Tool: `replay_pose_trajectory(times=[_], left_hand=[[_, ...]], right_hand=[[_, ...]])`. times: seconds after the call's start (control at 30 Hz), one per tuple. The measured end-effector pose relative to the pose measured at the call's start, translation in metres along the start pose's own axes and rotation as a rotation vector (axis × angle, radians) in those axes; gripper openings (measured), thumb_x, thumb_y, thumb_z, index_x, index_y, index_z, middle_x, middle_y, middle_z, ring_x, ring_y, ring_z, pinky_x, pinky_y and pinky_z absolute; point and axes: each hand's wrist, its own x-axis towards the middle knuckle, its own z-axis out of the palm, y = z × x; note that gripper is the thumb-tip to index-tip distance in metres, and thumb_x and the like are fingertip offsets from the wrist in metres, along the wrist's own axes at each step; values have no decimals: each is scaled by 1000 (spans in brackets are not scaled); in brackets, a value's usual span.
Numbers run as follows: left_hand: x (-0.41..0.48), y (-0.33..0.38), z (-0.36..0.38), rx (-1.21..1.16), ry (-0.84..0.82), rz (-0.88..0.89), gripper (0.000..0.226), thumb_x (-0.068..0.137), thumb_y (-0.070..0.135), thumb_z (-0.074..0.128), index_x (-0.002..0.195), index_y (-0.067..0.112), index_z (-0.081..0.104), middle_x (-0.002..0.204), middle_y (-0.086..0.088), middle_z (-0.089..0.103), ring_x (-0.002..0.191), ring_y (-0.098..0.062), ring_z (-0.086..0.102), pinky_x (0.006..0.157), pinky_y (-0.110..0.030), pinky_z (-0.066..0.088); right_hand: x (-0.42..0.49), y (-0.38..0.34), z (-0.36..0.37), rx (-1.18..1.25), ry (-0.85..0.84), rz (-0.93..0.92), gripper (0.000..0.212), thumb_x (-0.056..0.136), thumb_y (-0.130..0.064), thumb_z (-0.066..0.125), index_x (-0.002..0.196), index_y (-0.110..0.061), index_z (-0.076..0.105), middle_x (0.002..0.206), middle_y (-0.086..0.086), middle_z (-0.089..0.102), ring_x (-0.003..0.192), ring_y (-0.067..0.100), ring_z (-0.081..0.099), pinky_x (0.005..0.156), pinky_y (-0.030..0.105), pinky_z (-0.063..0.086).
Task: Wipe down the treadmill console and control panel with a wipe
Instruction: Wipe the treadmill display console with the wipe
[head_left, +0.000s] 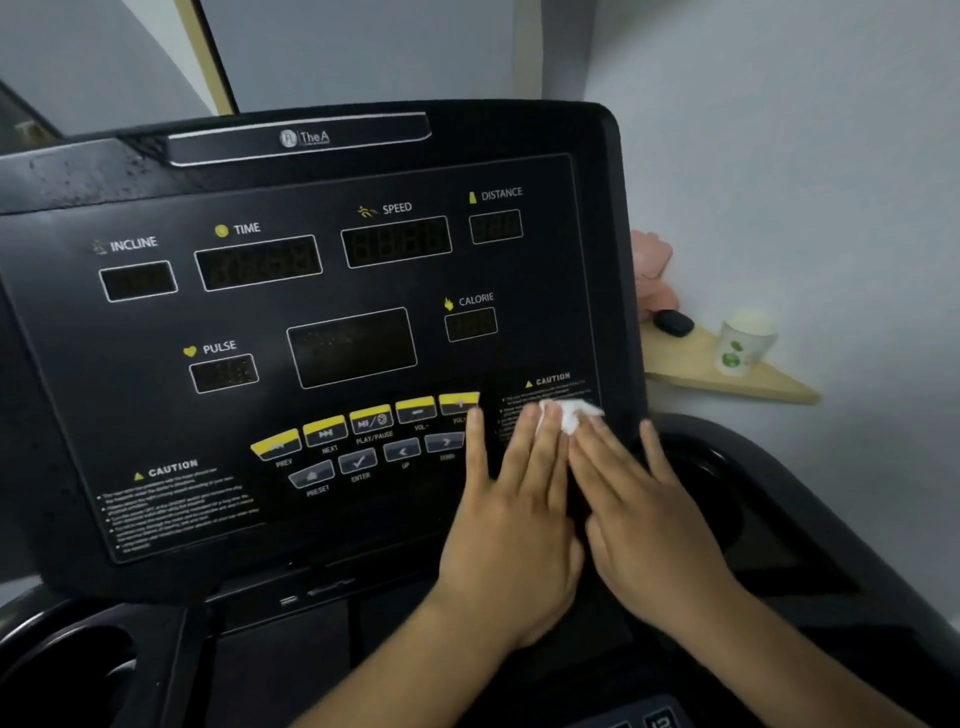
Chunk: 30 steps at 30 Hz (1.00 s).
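One small white wipe (569, 413), crumpled, lies on the black console's (311, 322) right caution label, right of frame centre. The left hand (511, 519) and right hand (639, 504) lie flat side by side, fingers straight, fingertips pressing the wipe down. Yellow buttons (371, 418) sit just left of them. At the right edge, a cup (743, 348) stands on a shelf (727, 382).

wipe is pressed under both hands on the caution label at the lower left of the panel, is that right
Not quite. The head view shows the wipe pressed under the fingers of the left hand and right hand on the caution label at the lower right of the panel, next to the yellow buttons. The lower-left caution label lies uncovered.
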Motion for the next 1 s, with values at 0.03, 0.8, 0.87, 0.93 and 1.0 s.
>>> replay_pose_trajectory(times=[0.03, 0.8, 0.87, 0.93, 1.0], left_hand=[[1, 4, 3, 2, -10, 10, 71, 95, 43, 24, 151, 0, 17, 159, -22, 13, 149, -37, 5, 114, -67, -4], [65, -43, -40, 135, 123, -100, 67, 98, 43, 18, 153, 5, 19, 161, -14, 14, 150, -27, 10, 109, -73, -5], [61, -53, -47, 130, 133, -134, 67, 98, 43, 16, 153, 6, 21, 161, -14, 16, 150, -27, 12, 110, -72, -6], [50, -67, -51, 137, 138, -173, 68, 97, 44, 15, 153, 6, 22, 161, -14, 17, 150, -27, 12, 110, -71, -7], [36, -82, -53, 144, 150, -204, 67, 97, 44, 19, 152, 6, 24, 160, -14, 19, 149, -27, 15, 111, -71, -7]], right_hand=[[-5, 3, 1, 0, -7, -1, 66, 80, -21, 30, 143, -3, 39, 153, 12, 34, 144, 19, 20, 112, 54, 17], [92, 21, -57, 18, 79, 2, 62, 90, -18, 38, 148, -3, 25, 159, 11, 18, 147, 20, 11, 119, 48, 8], [102, 10, -64, 21, 76, -20, 64, 89, -21, 32, 149, -4, 23, 160, 10, 15, 147, 19, 9, 120, 48, 6], [112, -4, -68, 21, 51, -50, 66, 87, -23, 27, 150, -5, 19, 160, 9, 12, 148, 17, 5, 120, 48, 4], [121, -21, -71, 39, 32, -90, 66, 88, -22, 28, 151, -6, 16, 161, 8, 8, 148, 16, 1, 120, 48, 2]])
